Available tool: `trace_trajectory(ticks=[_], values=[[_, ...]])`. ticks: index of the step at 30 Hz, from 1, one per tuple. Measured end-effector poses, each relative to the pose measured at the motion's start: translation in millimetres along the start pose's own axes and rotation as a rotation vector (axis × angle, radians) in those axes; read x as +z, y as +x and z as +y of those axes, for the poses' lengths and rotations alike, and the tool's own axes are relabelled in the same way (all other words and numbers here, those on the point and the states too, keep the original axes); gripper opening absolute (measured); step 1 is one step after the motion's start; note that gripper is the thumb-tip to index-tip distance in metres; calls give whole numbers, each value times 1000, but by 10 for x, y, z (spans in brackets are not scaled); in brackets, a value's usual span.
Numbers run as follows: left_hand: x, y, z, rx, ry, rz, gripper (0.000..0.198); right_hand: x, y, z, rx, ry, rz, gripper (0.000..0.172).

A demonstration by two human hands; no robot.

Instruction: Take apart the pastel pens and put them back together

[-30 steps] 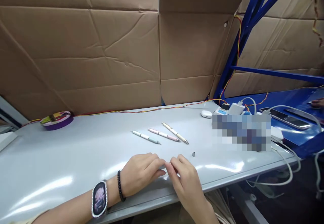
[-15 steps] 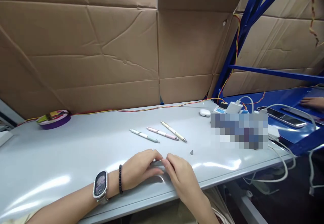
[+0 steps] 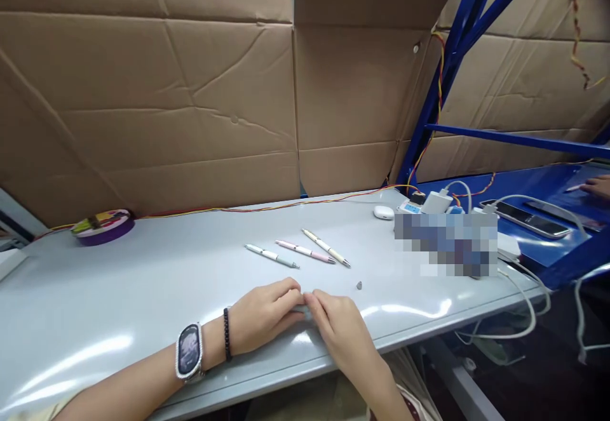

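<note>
Close to the table's front edge, my left hand (image 3: 269,316) and my right hand (image 3: 340,326) meet fingertip to fingertip. Both are closed in a pinch on a pale, slim pen-like piece (image 3: 301,308), mostly hidden by the fingers. Just beyond them lie a green-and-white pen (image 3: 272,256), a pink-and-white pen (image 3: 305,251) and a cream pen (image 3: 326,247), side by side at a slant. To the right of my right hand a small grey metal cone, like a pen tip (image 3: 359,286), rests on the tabletop.
A purple-sided round tape roll (image 3: 105,235) stands at the back left. On the right are a white earbud case (image 3: 384,212), plugged-in chargers (image 3: 437,202), a phone (image 3: 528,219), loose white cables and a blurred patch. Cardboard (image 3: 214,91) walls the back. Another person's hand (image 3: 598,186) shows far right.
My left fingers have closed in further around the pale piece, so less of it shows. The view has shifted slightly. At far right the other person's hand has moved.
</note>
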State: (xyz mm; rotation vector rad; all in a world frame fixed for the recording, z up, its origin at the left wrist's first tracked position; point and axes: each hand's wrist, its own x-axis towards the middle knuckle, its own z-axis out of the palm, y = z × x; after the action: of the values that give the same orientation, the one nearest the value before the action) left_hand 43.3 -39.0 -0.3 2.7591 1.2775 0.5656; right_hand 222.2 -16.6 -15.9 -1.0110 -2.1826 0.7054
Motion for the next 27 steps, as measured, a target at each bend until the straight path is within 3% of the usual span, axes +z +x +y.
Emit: trace_trajectory(ticks=[8,15,23,27], values=[[-12,30,-6,-16,97,11,34,-107,-72,63,-22,231,39,8],[0,21,-2,29,66,-2,34,14,-18,20,-12,16,44,42],[11,-18,-22,-122,-24,-28,30,-110,-54,49,52,315,52,33],[8,-9,-16,-72,-3,-25,29,-43,-37,47,38,146,47,37]])
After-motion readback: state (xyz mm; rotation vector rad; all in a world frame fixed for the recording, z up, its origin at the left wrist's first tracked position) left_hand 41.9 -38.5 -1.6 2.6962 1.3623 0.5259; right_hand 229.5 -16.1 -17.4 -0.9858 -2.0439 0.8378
